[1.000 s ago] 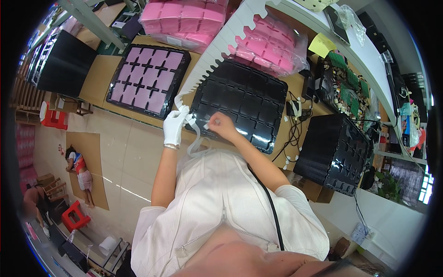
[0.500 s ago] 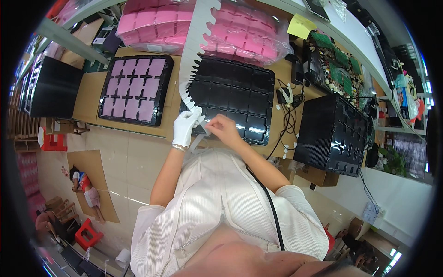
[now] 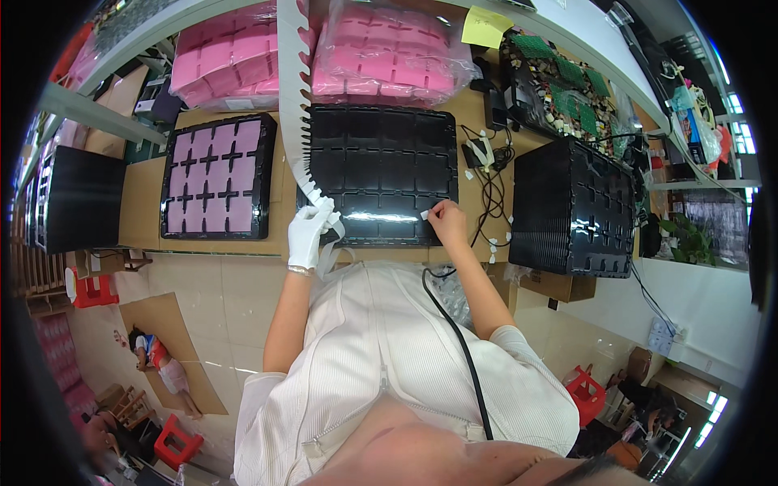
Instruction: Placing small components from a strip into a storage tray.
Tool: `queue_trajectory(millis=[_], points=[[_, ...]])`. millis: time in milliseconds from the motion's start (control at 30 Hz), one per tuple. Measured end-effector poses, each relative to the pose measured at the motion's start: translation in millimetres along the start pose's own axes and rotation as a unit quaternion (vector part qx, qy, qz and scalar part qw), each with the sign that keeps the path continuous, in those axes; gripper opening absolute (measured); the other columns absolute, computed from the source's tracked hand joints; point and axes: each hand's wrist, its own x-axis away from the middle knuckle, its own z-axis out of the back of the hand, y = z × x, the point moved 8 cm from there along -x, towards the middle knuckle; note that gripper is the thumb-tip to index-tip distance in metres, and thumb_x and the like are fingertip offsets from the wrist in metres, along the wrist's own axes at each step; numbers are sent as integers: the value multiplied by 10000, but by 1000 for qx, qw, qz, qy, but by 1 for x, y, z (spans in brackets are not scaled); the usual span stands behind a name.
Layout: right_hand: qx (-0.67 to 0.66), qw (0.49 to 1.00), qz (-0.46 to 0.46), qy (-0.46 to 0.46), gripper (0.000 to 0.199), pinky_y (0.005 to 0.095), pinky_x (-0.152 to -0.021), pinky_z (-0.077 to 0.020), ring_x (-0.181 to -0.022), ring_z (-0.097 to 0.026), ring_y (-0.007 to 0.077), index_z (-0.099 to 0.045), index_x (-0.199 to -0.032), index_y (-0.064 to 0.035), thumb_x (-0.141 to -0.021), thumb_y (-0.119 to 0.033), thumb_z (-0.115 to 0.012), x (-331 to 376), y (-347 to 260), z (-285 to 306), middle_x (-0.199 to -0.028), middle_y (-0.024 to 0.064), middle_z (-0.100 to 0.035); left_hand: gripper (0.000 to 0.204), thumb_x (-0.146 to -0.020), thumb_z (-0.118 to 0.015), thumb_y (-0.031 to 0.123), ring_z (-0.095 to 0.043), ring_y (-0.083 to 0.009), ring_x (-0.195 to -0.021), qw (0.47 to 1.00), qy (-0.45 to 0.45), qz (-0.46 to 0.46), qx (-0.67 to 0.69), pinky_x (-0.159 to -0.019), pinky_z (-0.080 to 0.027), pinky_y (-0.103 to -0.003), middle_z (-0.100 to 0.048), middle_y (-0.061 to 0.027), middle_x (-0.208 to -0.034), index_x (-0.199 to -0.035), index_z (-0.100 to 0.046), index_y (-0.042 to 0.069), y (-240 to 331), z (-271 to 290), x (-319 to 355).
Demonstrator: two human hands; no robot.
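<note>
My left hand (image 3: 305, 240), in a white glove, is closed on the lower end of a long white strip (image 3: 292, 89) with toothed tabs along one edge. The strip runs down from the top of the view, and a loose tail (image 3: 327, 257) curls below my fingers. Bare and pinching, my right hand (image 3: 450, 225) holds a small white sticker (image 3: 425, 215) over the lower right of a black compartment tray (image 3: 381, 150). Whether the sticker touches the tray, I cannot tell. The tray lies flat before me, its compartments bare.
A black tray (image 3: 265, 174) with pink foam pads lies to the left. Bagged pink foam (image 3: 389, 57) sits behind. Tall stacks of black trays flank the bench. Cables (image 3: 488, 182) and a crate of circuit boards (image 3: 559, 77) lie right. A person (image 3: 166, 364) lies on floor cardboard.
My right hand has moved right, away from the strip, with a small white sticker between its fingers. My left hand keeps hold of the strip. The whole view has shifted somewhat.
</note>
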Motion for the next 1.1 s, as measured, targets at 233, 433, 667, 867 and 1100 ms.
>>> queue_trajectory(millis=[233,433,667,867,1100], points=[[-38,999,16,24,112,318,-540,-437,-548,-515,195,-639,-708,-31,-683,-111,-714,5,-5,4,-614,72,-521,252,-805,-735,256,-509,-28,-564,1000,1,-12,-4,-523,-377,-174,-593,2,-649,-702,-618,57,1,-2,1],[-208,973,-62,-75,134,288,-617,-456,-641,-554,145,-630,-750,-32,-729,-145,-698,50,41,27,-689,54,-606,237,-824,-716,235,-490,-32,-544,984,37,-52,-167,-522,-378,-182,-608,2,-689,-734,-617,39,1,32,1],[506,815,-80,-270,458,403,-770,-514,-937,-641,309,-606,-1033,-33,-676,-279,-752,160,197,34,-974,163,-660,220,-802,-724,201,-629,-105,-693,974,27,-120,-192,-622,-478,-248,-677,-82,-791,-845,-664,-7,-3,65,21],[256,964,-37,-57,148,433,-655,-497,-782,-622,341,-650,-776,-43,-778,-185,-609,3,46,94,-792,171,-636,223,-762,-746,214,-611,-212,-747,914,34,-250,-318,-689,-482,-323,-659,-109,-821,-833,-681,13,5,67,37],[-18,932,315,177,193,391,-763,-490,-882,-598,350,-624,-952,-16,-763,-57,-629,-219,-116,38,-922,168,-615,273,-762,-726,326,-615,-215,-683,901,-175,-125,-377,-656,-484,-325,-661,-80,-761,-817,-707,59,13,16,53]])
